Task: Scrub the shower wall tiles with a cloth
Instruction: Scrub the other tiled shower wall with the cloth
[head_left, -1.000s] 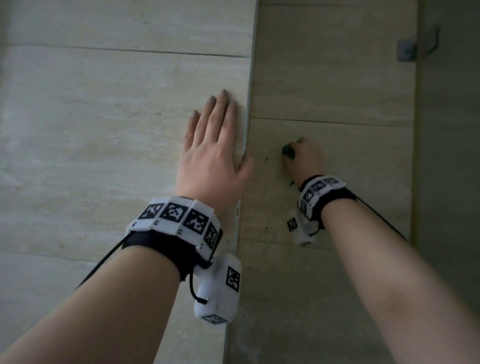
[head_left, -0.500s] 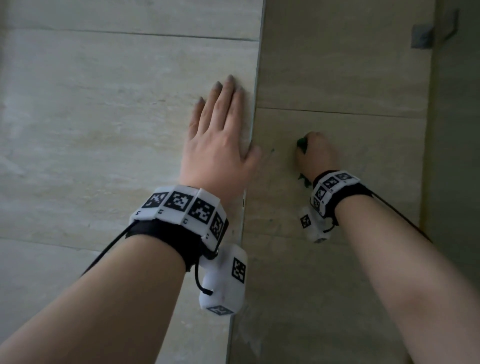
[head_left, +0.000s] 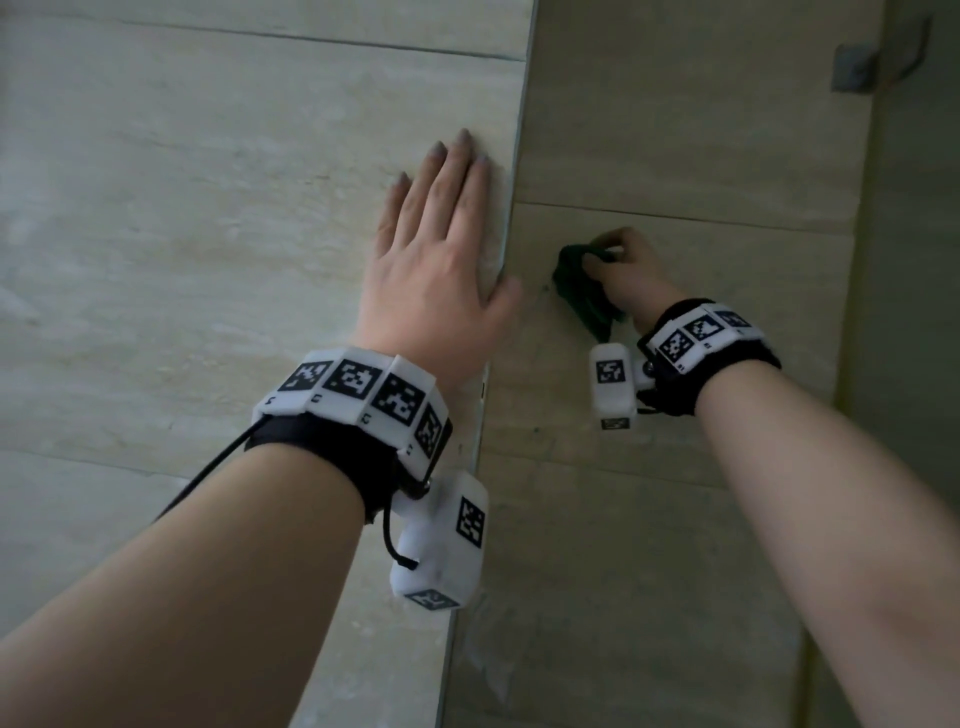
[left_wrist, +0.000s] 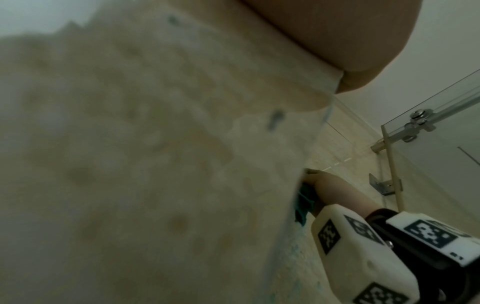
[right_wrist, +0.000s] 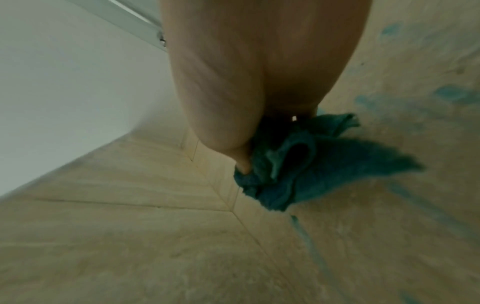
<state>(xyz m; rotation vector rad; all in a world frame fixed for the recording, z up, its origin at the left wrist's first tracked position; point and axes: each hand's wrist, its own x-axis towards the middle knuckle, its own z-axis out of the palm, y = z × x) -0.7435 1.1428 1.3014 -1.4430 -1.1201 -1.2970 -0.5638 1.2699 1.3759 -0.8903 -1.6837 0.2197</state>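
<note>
My right hand (head_left: 621, 270) grips a bunched dark green cloth (head_left: 579, 291) and presses it against the beige tiled wall (head_left: 675, 519) right of the corner, just below a grout line. The right wrist view shows the teal cloth (right_wrist: 291, 164) crumpled under my palm, with faint bluish smears on the tile (right_wrist: 451, 94) around it. My left hand (head_left: 441, 244) lies flat with straight fingers on the lighter tiled wall (head_left: 182, 234), its thumb at the corner edge. In the left wrist view the cloth (left_wrist: 303, 203) peeks out beside the corner.
A vertical corner edge (head_left: 506, 260) divides the two tiled faces. A metal bracket (head_left: 852, 67) sits on the wall at the upper right. A glass shower panel (left_wrist: 441, 131) with metal fittings stands beyond the right hand.
My right hand has turned so more of the green cloth shows to its left, and it sits slightly farther right. The left hand has stayed flat on the wall.
</note>
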